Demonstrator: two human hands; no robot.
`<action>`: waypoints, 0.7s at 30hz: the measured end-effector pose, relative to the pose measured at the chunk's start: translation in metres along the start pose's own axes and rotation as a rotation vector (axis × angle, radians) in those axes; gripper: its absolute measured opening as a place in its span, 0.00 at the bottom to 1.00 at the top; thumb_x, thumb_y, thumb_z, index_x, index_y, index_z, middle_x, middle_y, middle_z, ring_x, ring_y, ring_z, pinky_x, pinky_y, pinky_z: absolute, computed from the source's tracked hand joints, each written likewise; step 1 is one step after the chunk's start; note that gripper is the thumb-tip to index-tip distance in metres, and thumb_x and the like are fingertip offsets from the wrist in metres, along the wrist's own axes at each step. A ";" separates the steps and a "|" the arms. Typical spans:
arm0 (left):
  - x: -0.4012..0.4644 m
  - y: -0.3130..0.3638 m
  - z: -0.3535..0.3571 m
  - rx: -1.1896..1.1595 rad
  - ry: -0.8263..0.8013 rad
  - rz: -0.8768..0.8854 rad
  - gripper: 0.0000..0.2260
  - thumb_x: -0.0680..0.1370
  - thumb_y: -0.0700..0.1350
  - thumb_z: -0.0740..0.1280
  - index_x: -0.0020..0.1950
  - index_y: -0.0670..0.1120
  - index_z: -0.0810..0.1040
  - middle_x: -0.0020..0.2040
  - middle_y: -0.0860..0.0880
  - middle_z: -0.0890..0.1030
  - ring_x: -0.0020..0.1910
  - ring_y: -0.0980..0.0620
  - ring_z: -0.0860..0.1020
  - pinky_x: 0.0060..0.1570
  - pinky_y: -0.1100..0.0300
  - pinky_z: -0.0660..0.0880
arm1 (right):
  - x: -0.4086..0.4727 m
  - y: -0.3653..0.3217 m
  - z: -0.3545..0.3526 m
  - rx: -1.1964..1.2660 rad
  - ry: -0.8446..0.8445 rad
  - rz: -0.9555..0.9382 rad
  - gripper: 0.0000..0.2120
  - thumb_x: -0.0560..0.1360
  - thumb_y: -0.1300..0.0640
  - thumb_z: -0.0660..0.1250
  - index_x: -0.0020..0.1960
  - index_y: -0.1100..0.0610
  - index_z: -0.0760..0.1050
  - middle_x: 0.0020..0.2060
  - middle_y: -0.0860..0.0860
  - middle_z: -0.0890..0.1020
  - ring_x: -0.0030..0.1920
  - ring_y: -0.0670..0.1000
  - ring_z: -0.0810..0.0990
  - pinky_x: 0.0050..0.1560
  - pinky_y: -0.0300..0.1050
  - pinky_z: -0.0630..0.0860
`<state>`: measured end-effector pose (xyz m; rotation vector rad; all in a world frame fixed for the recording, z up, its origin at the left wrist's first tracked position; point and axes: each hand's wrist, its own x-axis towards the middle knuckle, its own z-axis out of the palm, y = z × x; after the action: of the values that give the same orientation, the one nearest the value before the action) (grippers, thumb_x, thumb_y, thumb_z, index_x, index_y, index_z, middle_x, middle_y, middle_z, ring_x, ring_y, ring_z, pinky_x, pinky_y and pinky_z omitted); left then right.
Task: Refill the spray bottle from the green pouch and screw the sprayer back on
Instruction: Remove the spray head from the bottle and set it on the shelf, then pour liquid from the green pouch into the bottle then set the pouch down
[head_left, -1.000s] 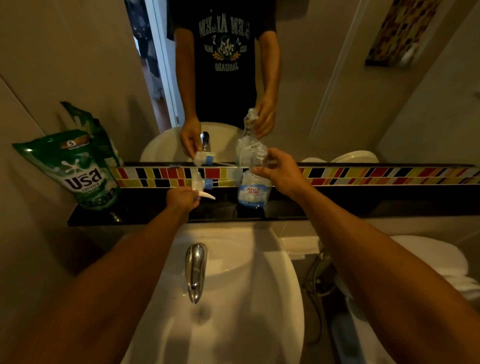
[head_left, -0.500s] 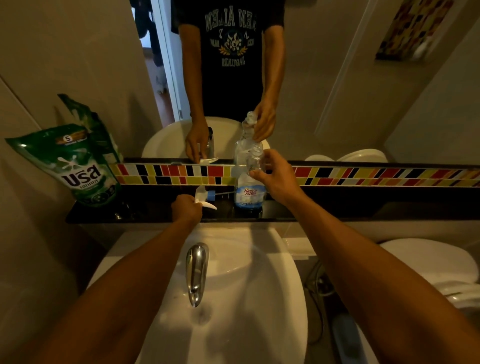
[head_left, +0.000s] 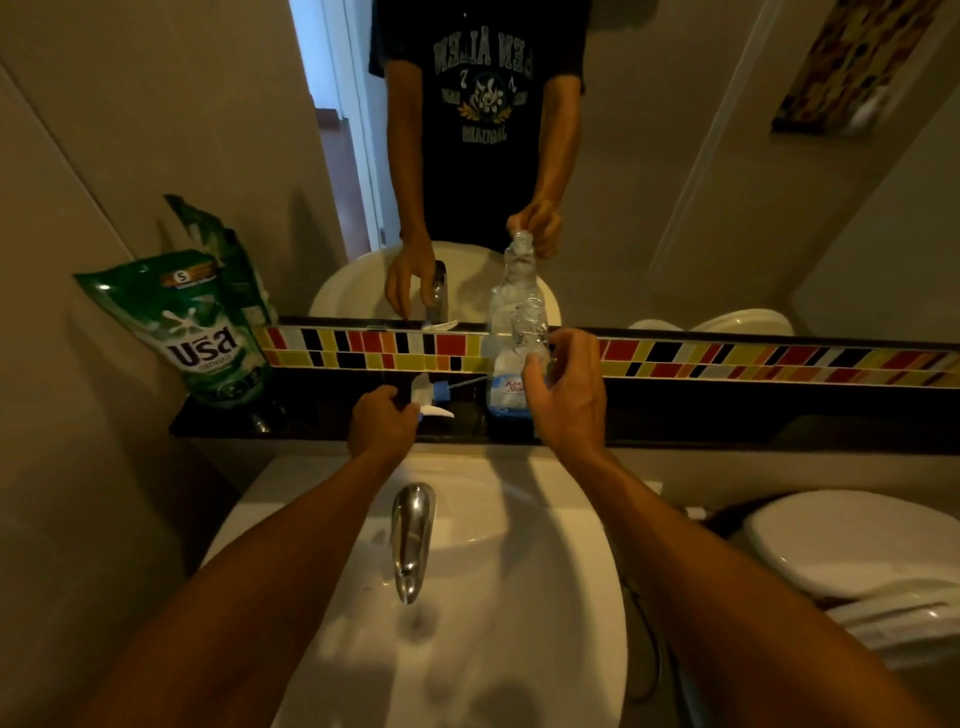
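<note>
Head view, from the left: a green pouch (head_left: 200, 332) leans upright against the wall at the left end of a dark shelf (head_left: 727, 415), its printed front facing out. It stands well apart from both hands.

Next along the shelf lies the sprayer (head_left: 431, 397), off the bottle and on its side, with its white trigger pointing right and its thin dip tube reaching toward the bottle's base. The left hand (head_left: 382, 423) rests at the sprayer's near end, fingers curled loosely around it; whether they press on it or merely touch cannot be told from here.

Below the shelf sits a white sink (head_left: 545, 597), with a chrome tap (head_left: 411, 535) on its middle line between the two forearms.

Just right of the sprayer the clear bottle (head_left: 511, 384) stands upright on the shelf, its neck open and a blue label low on its body. The right hand (head_left: 566, 395) is wrapped around the bottle's right side, thumb and fingers closed on the upper body and neck.

Behind the shelf runs a strip of coloured tiles (head_left: 727, 361), and above it a mirror (head_left: 675, 156) gives back the person's dark shirt, both hands and the bottle.

At the far right, lower down, a white toilet (head_left: 852, 540) stands beside the sink.
</note>
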<state>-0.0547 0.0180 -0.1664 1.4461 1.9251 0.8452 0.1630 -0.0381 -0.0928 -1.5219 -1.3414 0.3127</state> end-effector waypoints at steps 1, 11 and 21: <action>-0.002 -0.001 -0.009 0.017 0.037 0.027 0.17 0.79 0.46 0.70 0.67 0.44 0.77 0.60 0.43 0.80 0.58 0.42 0.80 0.53 0.49 0.77 | -0.005 -0.004 0.005 0.005 -0.020 -0.036 0.13 0.80 0.56 0.71 0.60 0.53 0.71 0.52 0.49 0.76 0.46 0.46 0.80 0.45 0.44 0.83; -0.002 -0.024 -0.137 0.014 0.260 0.047 0.16 0.79 0.45 0.68 0.67 0.46 0.75 0.61 0.41 0.79 0.57 0.41 0.79 0.56 0.45 0.78 | -0.016 -0.063 0.091 0.086 -0.342 -0.050 0.07 0.82 0.56 0.66 0.60 0.53 0.74 0.42 0.47 0.79 0.38 0.44 0.80 0.41 0.44 0.77; 0.015 -0.036 -0.227 -0.067 0.354 0.029 0.18 0.78 0.42 0.67 0.68 0.48 0.75 0.60 0.46 0.82 0.55 0.46 0.81 0.46 0.53 0.79 | 0.006 -0.133 0.178 0.170 -0.557 0.001 0.19 0.83 0.55 0.64 0.74 0.55 0.71 0.52 0.51 0.82 0.52 0.53 0.83 0.57 0.56 0.82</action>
<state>-0.2531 -0.0075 -0.0526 1.3567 2.1079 1.2358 -0.0439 0.0368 -0.0600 -1.3394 -1.6890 0.8771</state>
